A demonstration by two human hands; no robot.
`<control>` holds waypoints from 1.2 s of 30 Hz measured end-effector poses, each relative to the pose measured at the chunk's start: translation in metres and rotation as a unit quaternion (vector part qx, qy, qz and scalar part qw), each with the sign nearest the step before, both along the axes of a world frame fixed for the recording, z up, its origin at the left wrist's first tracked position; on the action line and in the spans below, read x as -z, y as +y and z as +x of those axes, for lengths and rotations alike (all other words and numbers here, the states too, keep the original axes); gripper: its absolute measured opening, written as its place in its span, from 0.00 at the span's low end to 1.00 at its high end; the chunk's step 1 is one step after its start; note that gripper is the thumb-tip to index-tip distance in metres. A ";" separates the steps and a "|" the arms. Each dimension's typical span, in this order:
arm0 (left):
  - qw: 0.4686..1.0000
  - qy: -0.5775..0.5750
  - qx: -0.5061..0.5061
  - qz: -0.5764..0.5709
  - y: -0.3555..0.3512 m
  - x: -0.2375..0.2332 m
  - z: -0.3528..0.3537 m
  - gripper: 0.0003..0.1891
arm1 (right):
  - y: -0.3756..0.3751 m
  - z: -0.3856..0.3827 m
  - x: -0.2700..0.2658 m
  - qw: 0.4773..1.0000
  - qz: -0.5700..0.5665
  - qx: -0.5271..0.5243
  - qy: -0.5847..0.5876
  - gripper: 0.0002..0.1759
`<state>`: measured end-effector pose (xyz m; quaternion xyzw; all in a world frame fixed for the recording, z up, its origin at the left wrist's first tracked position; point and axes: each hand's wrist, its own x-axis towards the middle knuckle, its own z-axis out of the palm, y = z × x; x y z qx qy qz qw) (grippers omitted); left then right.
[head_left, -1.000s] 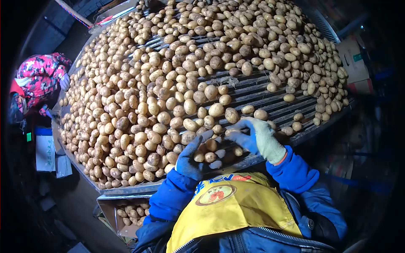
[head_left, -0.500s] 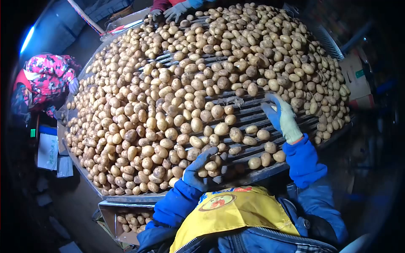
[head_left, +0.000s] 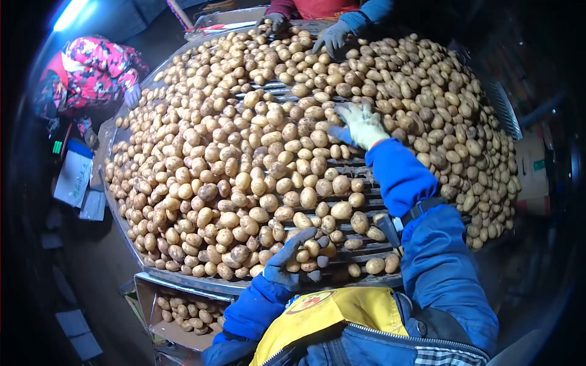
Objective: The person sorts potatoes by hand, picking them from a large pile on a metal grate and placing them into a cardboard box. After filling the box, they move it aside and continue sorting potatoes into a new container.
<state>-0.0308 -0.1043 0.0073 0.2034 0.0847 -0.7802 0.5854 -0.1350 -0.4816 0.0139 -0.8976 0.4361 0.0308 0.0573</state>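
Observation:
Potatoes (head_left: 226,168) lie heaped over a dark slatted table (head_left: 360,174). At the near edge, my left hand (head_left: 285,262), in a grey-blue glove, curls around several small potatoes (head_left: 310,249). My right hand (head_left: 360,126), in a pale glove with blue fingers, reaches out over the middle of the heap. Its fingers are apart and rest on or just above the potatoes there; no potato shows in its grip. Under my right forearm, a few loose potatoes (head_left: 375,265) sit on the slats.
Below the near edge stands a cardboard box (head_left: 146,305) with potatoes inside. Across the table are a co-worker's gloved hands (head_left: 332,38); another person in a pink patterned jacket (head_left: 97,70) is at the left. Another cardboard box (head_left: 531,165) stands at the right.
My right hand has moved forward and left, from above the bare slats onto the heap. My left hand keeps its potatoes. The far co-worker's hand has come further over the potatoes.

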 end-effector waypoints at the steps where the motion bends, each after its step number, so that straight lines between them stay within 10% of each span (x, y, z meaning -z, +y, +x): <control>1: 1.000 -0.009 -0.009 -0.003 0.001 -0.004 -0.001 0.29 | -0.006 0.004 -0.002 1.000 -0.004 -0.011 -0.010 0.45; 12: 0.993 0.081 -0.086 -0.028 0.006 -0.004 -0.002 0.23 | 0.132 -0.072 -0.031 0.991 -0.029 -0.127 0.013 0.40; 14: 0.993 0.092 -0.075 -0.014 0.005 -0.007 0.002 0.23 | 0.161 -0.097 -0.020 0.978 0.129 -0.079 -0.146 0.41; 18: 0.995 0.077 -0.069 0.003 -0.001 -0.006 0.001 0.25 | 0.193 -0.143 -0.058 0.966 0.226 -0.108 -0.069 0.38; 20: 0.996 0.046 -0.071 -0.013 0.005 0.002 -0.001 0.27 | 0.184 -0.139 -0.087 0.903 0.396 0.125 -0.114 0.31; 24: 0.996 0.045 -0.066 -0.046 0.013 0.008 -0.001 0.33 | 0.127 -0.145 -0.051 0.953 0.073 0.049 -0.290 0.26; 29: 0.998 0.036 -0.056 0.002 0.007 -0.008 0.003 0.27 | 0.047 -0.107 -0.005 0.985 -0.057 0.006 -0.163 0.35; 36: 0.992 0.089 -0.064 -0.058 0.006 0.009 0.004 0.33 | 0.152 -0.059 -0.003 0.987 -0.005 -0.152 -0.046 0.43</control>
